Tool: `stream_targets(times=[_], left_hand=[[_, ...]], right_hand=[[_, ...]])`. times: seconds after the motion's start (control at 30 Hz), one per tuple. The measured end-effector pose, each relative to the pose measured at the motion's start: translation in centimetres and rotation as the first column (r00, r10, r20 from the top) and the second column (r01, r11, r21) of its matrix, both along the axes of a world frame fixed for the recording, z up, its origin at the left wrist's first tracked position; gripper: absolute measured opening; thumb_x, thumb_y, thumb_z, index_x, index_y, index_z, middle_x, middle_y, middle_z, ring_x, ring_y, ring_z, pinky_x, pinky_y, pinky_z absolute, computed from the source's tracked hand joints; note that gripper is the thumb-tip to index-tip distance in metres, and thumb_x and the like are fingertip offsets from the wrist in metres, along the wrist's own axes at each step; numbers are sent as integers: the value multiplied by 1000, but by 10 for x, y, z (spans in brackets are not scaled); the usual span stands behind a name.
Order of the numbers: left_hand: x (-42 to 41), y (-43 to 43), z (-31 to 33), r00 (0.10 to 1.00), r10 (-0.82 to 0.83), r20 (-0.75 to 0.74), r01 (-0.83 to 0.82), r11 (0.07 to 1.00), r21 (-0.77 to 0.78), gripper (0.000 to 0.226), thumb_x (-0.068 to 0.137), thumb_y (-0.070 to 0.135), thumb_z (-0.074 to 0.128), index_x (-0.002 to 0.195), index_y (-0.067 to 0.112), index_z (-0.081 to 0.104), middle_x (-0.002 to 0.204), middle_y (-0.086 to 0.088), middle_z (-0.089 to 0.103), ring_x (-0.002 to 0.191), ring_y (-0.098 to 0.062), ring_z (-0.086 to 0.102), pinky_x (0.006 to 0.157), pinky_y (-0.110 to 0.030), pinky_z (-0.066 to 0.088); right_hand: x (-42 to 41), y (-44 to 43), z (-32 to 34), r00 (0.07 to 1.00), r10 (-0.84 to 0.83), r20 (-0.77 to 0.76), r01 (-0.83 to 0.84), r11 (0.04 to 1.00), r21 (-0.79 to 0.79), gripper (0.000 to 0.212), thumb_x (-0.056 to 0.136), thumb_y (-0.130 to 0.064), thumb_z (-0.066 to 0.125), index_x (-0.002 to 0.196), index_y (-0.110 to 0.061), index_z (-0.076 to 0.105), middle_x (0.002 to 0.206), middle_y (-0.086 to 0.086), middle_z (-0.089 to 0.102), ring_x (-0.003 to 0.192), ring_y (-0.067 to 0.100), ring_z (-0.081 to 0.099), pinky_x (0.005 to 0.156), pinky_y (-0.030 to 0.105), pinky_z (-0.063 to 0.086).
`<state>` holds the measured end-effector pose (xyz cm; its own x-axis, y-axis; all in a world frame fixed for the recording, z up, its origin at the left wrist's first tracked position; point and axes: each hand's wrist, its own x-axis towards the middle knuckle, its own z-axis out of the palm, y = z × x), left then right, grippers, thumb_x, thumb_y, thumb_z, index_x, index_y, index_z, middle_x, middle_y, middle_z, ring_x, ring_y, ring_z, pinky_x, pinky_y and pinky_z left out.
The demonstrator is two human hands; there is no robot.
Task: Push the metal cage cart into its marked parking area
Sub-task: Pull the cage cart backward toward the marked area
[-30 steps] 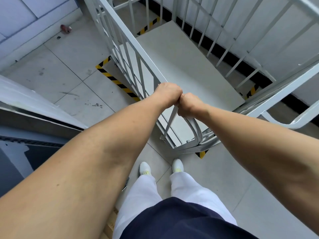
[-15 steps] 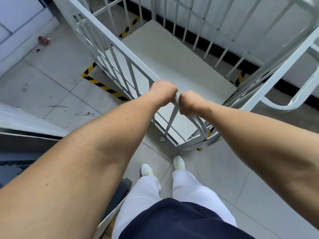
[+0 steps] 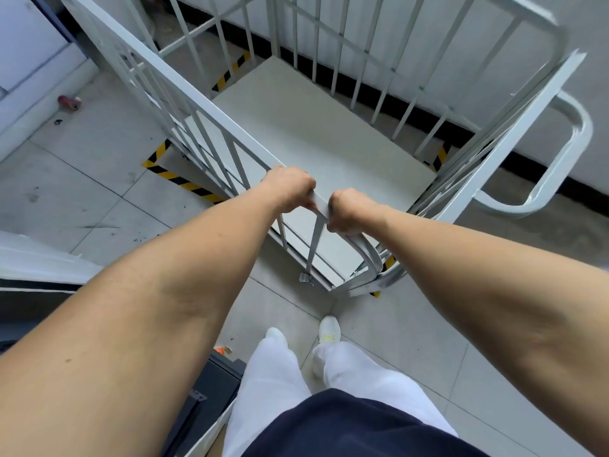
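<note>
Head view showed the white-painted metal cage cart [image 3: 329, 133], built of barred side panels around a flat pale deck, standing on the grey tiled floor [image 3: 82, 186] close to the wall at the top of the frame. The left hand [image 3: 290, 189] and the right hand [image 3: 346, 209] gripped the cart's near top rail side by side, nearly touching. The fingers of both hands were curled tightly around the rail, knuckles up, with both arms extended forward.

Yellow-and-black striped floor tape [image 3: 184, 183] marked the parking area. One corner of the tape showed outside the cart's left panel, further segments showed at the far left and far right corners of the deck, and a short piece showed under the near right corner. The deck lay almost wholly inside these markings, though the near left tape line ran outside the panel and not parallel to it, so the cart appeared slightly skewed.

Step in hand, as judged: the final push and alignment. The task appeared nearly complete.

The next move called for a short, controlled push toward the wall with a slight rotation to square the deck edges to the tape. Force had to be kept low, since the far panel stood near the wall.

A small red can [image 3: 69, 103] lay well apart at the floor's left edge.
</note>
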<state>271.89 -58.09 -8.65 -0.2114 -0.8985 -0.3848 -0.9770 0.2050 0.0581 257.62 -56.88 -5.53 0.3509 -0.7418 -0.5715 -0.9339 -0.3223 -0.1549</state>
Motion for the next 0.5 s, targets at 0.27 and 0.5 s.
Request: stream_targets(times=[0.27, 0.5], left_hand=[[40, -19, 11, 996, 46, 75, -49, 998, 35, 37, 93, 46, 53, 115, 17, 61, 120, -5, 60, 122, -24, 51, 94, -37, 39], [38, -26, 18, 998, -1, 55, -2, 998, 64, 26, 88, 36, 66, 101, 14, 69, 105, -10, 67, 103, -33, 62, 69, -29, 41]], right_hand=[[8, 1, 0, 997, -70, -21, 71, 997, 42, 30, 83, -19, 65, 109, -5, 64, 111, 17, 67, 101, 32, 64, 71, 26, 43], [17, -4, 2, 987, -108, -117, 116, 991, 67, 28, 80, -15, 69, 104, -1, 66, 108, 17, 69, 96, 31, 67, 73, 29, 50]])
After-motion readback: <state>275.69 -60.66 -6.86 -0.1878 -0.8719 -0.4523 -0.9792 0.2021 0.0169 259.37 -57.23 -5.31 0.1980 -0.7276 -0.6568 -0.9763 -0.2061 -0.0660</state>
